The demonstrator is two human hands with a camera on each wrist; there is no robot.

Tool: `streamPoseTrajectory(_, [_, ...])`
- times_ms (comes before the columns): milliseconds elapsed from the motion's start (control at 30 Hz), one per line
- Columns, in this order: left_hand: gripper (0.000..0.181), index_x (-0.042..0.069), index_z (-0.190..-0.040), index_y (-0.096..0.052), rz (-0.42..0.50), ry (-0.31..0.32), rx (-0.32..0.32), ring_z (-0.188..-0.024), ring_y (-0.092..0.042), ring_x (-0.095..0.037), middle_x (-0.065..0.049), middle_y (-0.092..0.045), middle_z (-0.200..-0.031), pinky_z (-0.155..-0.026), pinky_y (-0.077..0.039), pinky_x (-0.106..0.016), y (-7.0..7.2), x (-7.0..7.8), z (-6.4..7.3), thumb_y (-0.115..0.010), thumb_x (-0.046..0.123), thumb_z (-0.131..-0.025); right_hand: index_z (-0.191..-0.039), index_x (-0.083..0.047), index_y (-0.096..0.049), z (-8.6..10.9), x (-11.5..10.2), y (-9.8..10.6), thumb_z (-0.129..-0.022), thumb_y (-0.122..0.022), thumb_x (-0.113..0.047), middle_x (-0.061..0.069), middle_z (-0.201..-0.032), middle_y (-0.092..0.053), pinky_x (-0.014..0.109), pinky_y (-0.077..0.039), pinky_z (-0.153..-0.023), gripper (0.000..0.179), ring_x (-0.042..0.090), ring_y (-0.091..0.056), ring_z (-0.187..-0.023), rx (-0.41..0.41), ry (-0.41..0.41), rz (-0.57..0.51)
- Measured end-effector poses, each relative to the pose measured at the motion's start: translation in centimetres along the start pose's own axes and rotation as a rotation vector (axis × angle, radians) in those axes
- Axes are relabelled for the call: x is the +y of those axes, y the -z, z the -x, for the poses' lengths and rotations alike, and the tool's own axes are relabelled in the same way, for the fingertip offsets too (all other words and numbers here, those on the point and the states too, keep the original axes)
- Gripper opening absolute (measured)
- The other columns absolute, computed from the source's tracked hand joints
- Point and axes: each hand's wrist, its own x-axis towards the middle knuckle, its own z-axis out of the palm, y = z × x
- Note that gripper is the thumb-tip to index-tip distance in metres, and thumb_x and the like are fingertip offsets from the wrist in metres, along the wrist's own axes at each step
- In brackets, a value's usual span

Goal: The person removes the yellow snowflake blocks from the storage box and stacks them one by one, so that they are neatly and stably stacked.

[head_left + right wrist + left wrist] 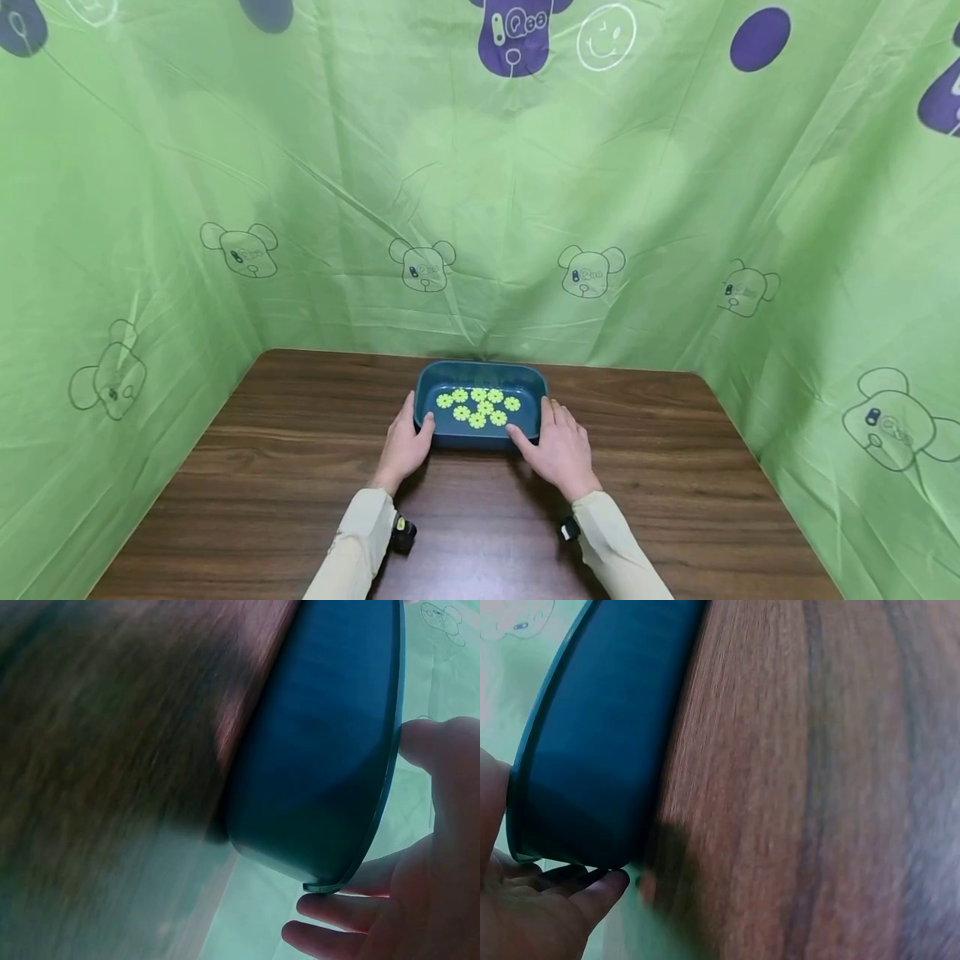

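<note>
A dark blue rectangular plastic basin (471, 442) with rounded corners stands near the far edge of the table. Several flat yellow-green flower-shaped pieces (477, 421) lie on its floor. My left hand (406, 451) holds the basin's left end, thumb over the near rim and fingers along the outer side. At the opposite end my right hand (563, 454) grips in the same way, its thumb at the near right corner. Both wrist views show the basin's outer wall (604, 742) close to the tabletop, with thumbs at the rim and fingertips at the end walls.
The brown wood-grain table (300, 467) runs up to a green curtain (495, 192) at the back and both sides, printed with bear heads. A small black device (402, 534) is strapped to the left wrist, and another (569, 528) to the right.
</note>
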Motion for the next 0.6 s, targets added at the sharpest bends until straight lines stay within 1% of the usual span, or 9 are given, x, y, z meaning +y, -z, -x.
streamPoseTrajectory(167, [0.073, 0.005, -0.163, -0.018, -0.007, 0.015, -0.007, -0.148, -0.036, -0.04, -0.023, -0.032, -0.162, -0.118, -0.032, -0.055, 0.3, -0.3, -0.3, -0.052, 0.03, -0.104, -0.155, -0.002, -0.039, -0.4, -0.3, -0.5, -0.09, -0.047, -0.077, 0.024, -0.155, -0.044, 0.063, -0.039, -0.108, 0.099, 0.042, -0.042, -0.143, -0.014, -0.003, 0.001])
streamPoseTrajectory(300, [0.072, 0.01, -0.164, -0.016, -0.005, 0.0, -0.006, -0.148, -0.035, -0.041, -0.021, -0.03, -0.164, -0.118, -0.032, -0.056, 0.5, -0.5, -0.6, -0.052, 0.029, -0.104, -0.154, -0.006, -0.043, -0.7, -0.9, -0.3, -0.09, -0.05, -0.075, 0.023, -0.153, -0.045, 0.063, -0.039, -0.106, 0.094, 0.043, -0.042, -0.14, -0.003, 0.009, 0.018])
streamPoseTrajectory(400, [0.072, 0.01, -0.164, -0.018, -0.002, -0.003, -0.003, -0.148, -0.034, -0.04, -0.02, -0.03, -0.164, -0.119, -0.031, -0.056, 0.7, -0.5, -0.8, -0.053, 0.027, -0.104, -0.15, -0.007, -0.047, -1.3, -1.5, 0.3, -0.089, -0.056, -0.07, 0.023, -0.151, -0.047, 0.063, -0.04, -0.104, 0.089, 0.044, -0.044, -0.137, 0.025, 0.055, 0.03])
streamPoseTrajectory(500, [0.071, 0.01, -0.163, -0.019, -0.008, 0.003, 0.0, -0.148, -0.035, -0.041, -0.021, -0.031, -0.163, -0.119, -0.031, -0.056, 0.8, -0.6, -0.8, -0.052, 0.028, -0.103, -0.147, -0.006, -0.051, -2.4, -2.1, 0.9, -0.089, -0.065, -0.061, 0.023, -0.149, -0.049, 0.061, -0.041, -0.106, 0.082, 0.045, -0.045, -0.135, 0.047, 0.138, 0.004])
streamPoseTrajectory(600, [0.071, 0.009, -0.163, -0.02, -0.018, 0.007, -0.001, -0.147, -0.035, -0.042, -0.022, -0.032, -0.163, -0.118, -0.032, -0.057, 0.8, -0.7, -0.9, -0.052, 0.029, -0.103, -0.146, -0.006, -0.052, -4.0, -2.6, 1.0, -0.089, -0.071, -0.051, 0.022, -0.147, -0.049, 0.058, -0.041, -0.109, 0.075, 0.043, -0.047, -0.134, 0.023, 0.214, -0.054])
